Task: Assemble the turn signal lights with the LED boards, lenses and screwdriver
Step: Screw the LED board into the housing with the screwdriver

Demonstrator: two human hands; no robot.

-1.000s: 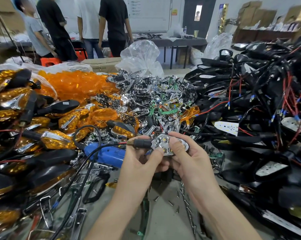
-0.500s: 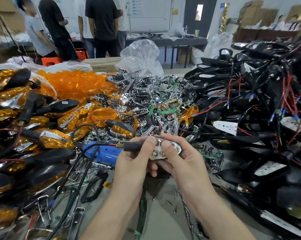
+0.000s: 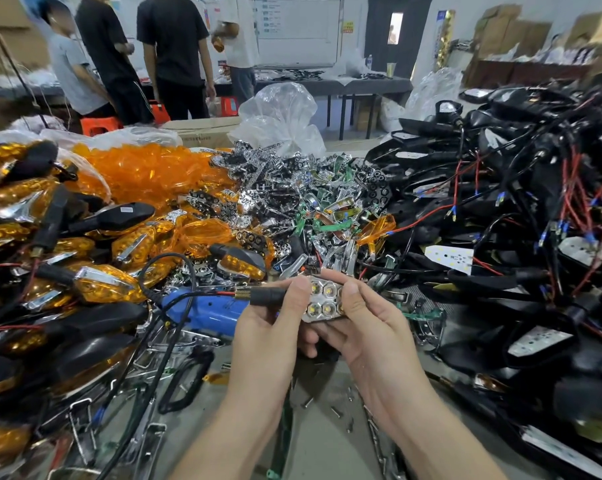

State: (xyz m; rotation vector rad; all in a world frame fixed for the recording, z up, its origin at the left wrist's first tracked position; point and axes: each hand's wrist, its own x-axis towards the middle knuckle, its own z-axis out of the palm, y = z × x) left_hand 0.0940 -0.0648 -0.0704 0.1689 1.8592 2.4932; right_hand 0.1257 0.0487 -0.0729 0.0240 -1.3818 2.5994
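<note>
On the table close to me lie some loose screws. Above them my left hand and my right hand both grip one turn signal light: each thumb presses on one end of its chrome face, the curled fingers support it from below, so it sits between the two hands. Its black stem points to the left; the blue screwdriver lies just beyond it. Behind are a heap of amber lenses, chrome reflectors and, on the right, black housings with wires.
</note>
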